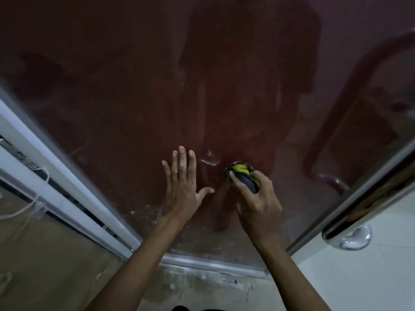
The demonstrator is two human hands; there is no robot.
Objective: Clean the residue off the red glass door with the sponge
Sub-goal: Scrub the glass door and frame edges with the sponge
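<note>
**Scrubbing the lower pane**

Red glass door (134,97) fills the frame, hazy with residue. Right hand (256,203) grips one sponge (241,173), centre-low, against the glass; left hand (182,185) lies flat, fingers spread, bracing. Best to press firmly in overlapping strokes (streaks remain). One chrome handle (363,209), lower right.

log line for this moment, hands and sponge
stage: scrubbing | right hand: grips sponge on red glass door | left hand: flat on door
</note>
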